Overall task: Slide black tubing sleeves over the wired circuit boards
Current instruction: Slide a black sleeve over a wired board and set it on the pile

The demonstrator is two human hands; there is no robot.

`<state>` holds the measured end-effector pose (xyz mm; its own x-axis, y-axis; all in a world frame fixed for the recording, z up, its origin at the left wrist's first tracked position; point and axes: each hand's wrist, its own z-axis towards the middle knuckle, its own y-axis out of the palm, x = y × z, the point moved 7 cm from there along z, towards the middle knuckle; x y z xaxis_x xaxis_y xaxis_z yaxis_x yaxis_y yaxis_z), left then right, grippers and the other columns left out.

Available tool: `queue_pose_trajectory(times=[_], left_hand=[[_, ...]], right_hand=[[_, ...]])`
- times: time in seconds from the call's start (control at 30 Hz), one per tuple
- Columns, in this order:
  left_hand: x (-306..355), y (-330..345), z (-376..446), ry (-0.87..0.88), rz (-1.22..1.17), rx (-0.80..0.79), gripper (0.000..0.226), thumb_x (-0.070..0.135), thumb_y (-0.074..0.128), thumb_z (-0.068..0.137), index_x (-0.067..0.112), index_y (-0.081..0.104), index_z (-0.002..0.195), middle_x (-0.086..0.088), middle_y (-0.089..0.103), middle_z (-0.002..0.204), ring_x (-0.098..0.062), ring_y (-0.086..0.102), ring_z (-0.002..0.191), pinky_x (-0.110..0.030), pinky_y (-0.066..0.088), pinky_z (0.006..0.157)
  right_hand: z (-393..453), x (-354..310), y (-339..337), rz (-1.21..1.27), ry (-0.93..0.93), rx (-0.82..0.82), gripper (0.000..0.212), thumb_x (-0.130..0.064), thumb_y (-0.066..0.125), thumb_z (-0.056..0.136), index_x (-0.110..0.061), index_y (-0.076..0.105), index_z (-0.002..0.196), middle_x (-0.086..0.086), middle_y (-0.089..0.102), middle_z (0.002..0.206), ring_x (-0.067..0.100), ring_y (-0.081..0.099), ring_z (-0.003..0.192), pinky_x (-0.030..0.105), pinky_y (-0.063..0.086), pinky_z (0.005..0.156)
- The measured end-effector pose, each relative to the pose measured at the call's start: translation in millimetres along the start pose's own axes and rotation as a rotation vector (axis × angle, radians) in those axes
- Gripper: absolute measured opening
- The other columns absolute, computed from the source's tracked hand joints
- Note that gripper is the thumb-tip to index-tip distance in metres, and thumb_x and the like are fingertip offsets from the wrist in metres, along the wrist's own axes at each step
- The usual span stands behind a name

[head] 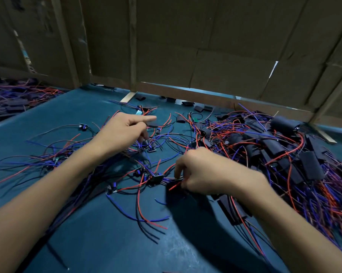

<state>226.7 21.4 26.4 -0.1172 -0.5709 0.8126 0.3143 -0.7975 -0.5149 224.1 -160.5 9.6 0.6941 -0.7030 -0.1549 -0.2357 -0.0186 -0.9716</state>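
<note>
Fingertips of the right hand are tucked out of sight, curled down onto a bundle of red and blue wires beside a black sleeve lying flat on the blue table; whether the sleeve itself is gripped, hard to say. Left hand reaches forward, index finger stretched straight, lower fingers dipping onto small circuit boards among loose wires; they look to be pinching something, but blur hides what. Off to the right, a heap of sleeved boards, flat black tubes with red and blue leads trailing out. More bare boards sit between the hands. Cardboard wall stands behind, and the far-left pile is dim and cut off.
</note>
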Motion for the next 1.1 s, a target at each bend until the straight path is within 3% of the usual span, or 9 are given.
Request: queue_pose_trajectory(times=[0.17, 0.27, 0.33, 0.57, 0.77, 0.9, 0.97, 1.03, 1.1], left_hand=[[-12, 12, 3, -0.03, 0.107, -0.066, 0.036, 0.013, 0.052, 0.094, 0.032, 0.077, 0.11, 0.009, 0.071, 0.069, 0.0, 0.048, 0.044, -0.01, 0.036, 0.046], [-21, 21, 0, -0.024, 0.495, -0.202, 0.035, 0.039, 0.067, 0.089, 0.029, 0.072, 0.122, 0.011, 0.075, 0.102, 0.003, 0.065, 0.084, -0.011, 0.043, 0.073], [-25, 29, -2, 0.018, 0.646, -0.268, 0.046, 0.048, 0.067, 0.09, 0.022, 0.069, 0.129, 0.002, 0.07, 0.124, -0.015, 0.062, 0.115, -0.021, 0.041, 0.089], [-32, 36, -2, 0.089, 0.994, -0.324, 0.037, 0.041, 0.051, 0.102, 0.029, 0.061, 0.135, -0.001, 0.052, 0.126, -0.027, 0.042, 0.117, -0.036, 0.036, 0.101], [-9, 15, 1, 0.099, 0.813, -0.096, 0.041, 0.033, 0.059, 0.098, 0.033, 0.057, 0.139, 0.006, 0.06, 0.134, -0.027, 0.044, 0.125, -0.04, 0.035, 0.1], [14, -1, -6, 0.239, 0.397, 0.083, 0.045, 0.011, 0.069, 0.09, 0.018, 0.063, 0.134, 0.003, 0.067, 0.119, -0.014, 0.059, 0.111, -0.011, 0.036, 0.095], [19, 0, -8, 0.262, 0.332, 0.079, 0.045, 0.013, 0.071, 0.091, 0.017, 0.062, 0.135, 0.004, 0.067, 0.124, -0.007, 0.061, 0.109, -0.006, 0.035, 0.096], [23, 5, -10, 0.27, 0.285, 0.05, 0.045, 0.017, 0.069, 0.094, 0.018, 0.06, 0.138, 0.004, 0.065, 0.131, -0.008, 0.062, 0.113, -0.008, 0.037, 0.098], [27, 11, -12, 0.288, 0.229, -0.001, 0.045, 0.018, 0.066, 0.096, 0.018, 0.058, 0.14, 0.002, 0.064, 0.132, -0.012, 0.063, 0.115, -0.02, 0.043, 0.103]], right_hand=[[-25, 20, -24, -0.014, 0.055, -0.119, 0.04, -0.014, 0.066, 0.081, -0.03, 0.07, 0.117, -0.014, 0.071, 0.106, 0.008, 0.065, 0.102, 0.026, 0.053, 0.093], [-25, 12, -35, 0.051, -0.021, -0.026, 0.048, -0.028, 0.076, 0.08, -0.038, 0.065, 0.126, -0.018, 0.066, 0.126, 0.006, 0.057, 0.12, 0.03, 0.044, 0.106], [-16, -2, -36, 0.021, -0.107, 0.134, 0.044, -0.044, 0.076, 0.083, -0.04, 0.066, 0.126, -0.012, 0.064, 0.128, 0.014, 0.051, 0.126, 0.039, 0.036, 0.111], [6, -26, 9, -0.06, -0.26, 0.192, 0.026, -0.03, 0.065, 0.093, -0.018, 0.073, 0.115, 0.007, 0.071, 0.109, 0.028, 0.056, 0.109, 0.035, 0.044, 0.094], [-17, 6, -56, 0.621, -0.245, 0.468, 0.015, -0.017, 0.078, 0.086, -0.014, 0.079, 0.1, -0.012, 0.071, 0.075, -0.003, 0.061, 0.068, 0.012, 0.043, 0.068], [-27, 22, -77, 1.142, -0.251, 0.501, 0.019, -0.004, 0.059, 0.075, -0.007, 0.072, 0.089, 0.012, 0.07, 0.073, 0.024, 0.071, 0.07, 0.024, 0.055, 0.067], [-29, 28, -82, 1.281, -0.233, 0.492, 0.018, -0.001, 0.053, 0.07, -0.009, 0.066, 0.08, 0.011, 0.06, 0.068, 0.021, 0.06, 0.056, 0.026, 0.043, 0.051], [-31, 33, -84, 1.294, -0.21, 0.456, 0.006, -0.006, 0.06, 0.073, -0.012, 0.064, 0.074, 0.008, 0.053, 0.065, 0.016, 0.044, 0.052, 0.031, 0.021, 0.052], [-35, 36, -85, 1.188, -0.226, 0.4, 0.015, -0.022, 0.074, 0.08, -0.009, 0.068, 0.077, 0.006, 0.055, 0.064, 0.014, 0.039, 0.053, 0.031, 0.02, 0.053]])
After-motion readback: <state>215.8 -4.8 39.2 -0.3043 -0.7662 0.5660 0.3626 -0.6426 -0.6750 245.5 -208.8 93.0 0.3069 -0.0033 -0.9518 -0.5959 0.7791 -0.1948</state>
